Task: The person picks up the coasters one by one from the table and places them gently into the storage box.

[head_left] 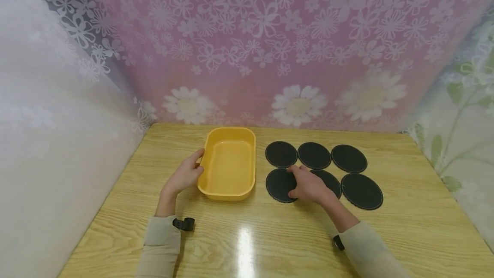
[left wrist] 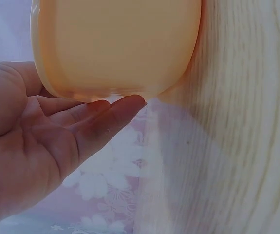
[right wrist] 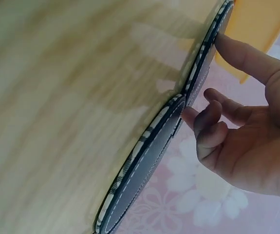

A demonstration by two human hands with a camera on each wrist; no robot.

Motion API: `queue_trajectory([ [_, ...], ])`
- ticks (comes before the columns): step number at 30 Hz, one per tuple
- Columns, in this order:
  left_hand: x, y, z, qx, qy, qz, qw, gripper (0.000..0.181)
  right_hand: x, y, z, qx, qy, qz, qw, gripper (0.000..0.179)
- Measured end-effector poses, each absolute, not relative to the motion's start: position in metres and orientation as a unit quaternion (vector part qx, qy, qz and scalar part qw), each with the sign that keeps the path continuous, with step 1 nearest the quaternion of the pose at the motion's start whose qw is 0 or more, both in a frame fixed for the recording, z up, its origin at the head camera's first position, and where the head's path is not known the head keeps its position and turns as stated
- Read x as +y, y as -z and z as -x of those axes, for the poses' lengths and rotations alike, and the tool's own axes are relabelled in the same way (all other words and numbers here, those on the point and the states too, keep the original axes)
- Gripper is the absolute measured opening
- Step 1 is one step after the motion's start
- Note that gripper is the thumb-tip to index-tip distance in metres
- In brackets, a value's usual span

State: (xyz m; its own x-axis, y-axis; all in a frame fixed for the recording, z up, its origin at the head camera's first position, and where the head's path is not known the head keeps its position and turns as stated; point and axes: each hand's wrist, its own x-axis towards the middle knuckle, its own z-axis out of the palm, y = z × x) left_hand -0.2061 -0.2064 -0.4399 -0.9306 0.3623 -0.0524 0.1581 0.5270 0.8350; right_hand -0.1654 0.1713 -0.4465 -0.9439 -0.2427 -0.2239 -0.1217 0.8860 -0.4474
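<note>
A yellow plastic tub point(head_left: 227, 164) stands on the table, nothing inside it. My left hand point(head_left: 185, 173) is at its left side; in the left wrist view, fairly straight fingers point(left wrist: 113, 114) lie against the tub's outer wall. To its right lie several round black coasters in two rows. My right hand point(head_left: 308, 183) is over the front row, thumb and fingers spread around the right edge of the front left coaster point(head_left: 278, 185). The right wrist view shows the thumb tip at one coaster's edge. My hand partly covers the front middle coaster point(head_left: 329, 181).
The back row holds the left point(head_left: 281, 154), middle point(head_left: 314, 155) and right coaster point(head_left: 349, 158); the front right coaster point(head_left: 362, 191) lies nearer me. Stitching runs along their rims, with a checked edge below. A flowered cloth point(head_left: 239, 55) hangs behind the wooden table point(head_left: 216, 243).
</note>
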Motion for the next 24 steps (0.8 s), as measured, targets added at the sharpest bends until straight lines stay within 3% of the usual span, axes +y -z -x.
queue_trajectory([
  [10,-0.205,0.442,0.205,0.876,-0.449,-0.145,0.103,0.06,0.173,0.442,0.172,0.948,0.259,0.08,0.166,0.082],
  [19,-0.208,0.445,0.207,0.872,-0.455,-0.146,0.109,0.06,0.175,0.438,0.166,0.969,0.207,0.092,0.098,0.1],
  [24,-0.21,0.445,0.206,0.87,-0.456,-0.149,0.111,0.06,0.173,0.439,0.16,0.956,0.262,0.085,0.098,0.102],
])
